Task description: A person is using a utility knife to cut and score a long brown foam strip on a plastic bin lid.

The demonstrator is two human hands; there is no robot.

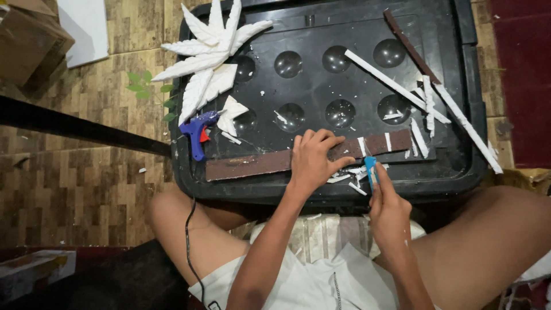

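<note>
My left hand (314,159) presses down on a long brown strip (252,163) that lies across the front of a black plastic lid (321,23) with round dimples. My right hand (390,204) grips a blue cutter (371,170), its tip at the strip's front edge beside small white foam offcuts (350,179). White foam pieces cross the brown strip near its right end.
A white foam leaf shape (209,54) and a blue glue gun (197,131) with a black cord lie at the lid's left. Long white foam strips (396,86) and a second brown strip (410,46) lie at the right. Cardboard box (28,40) at the far left on the patterned floor.
</note>
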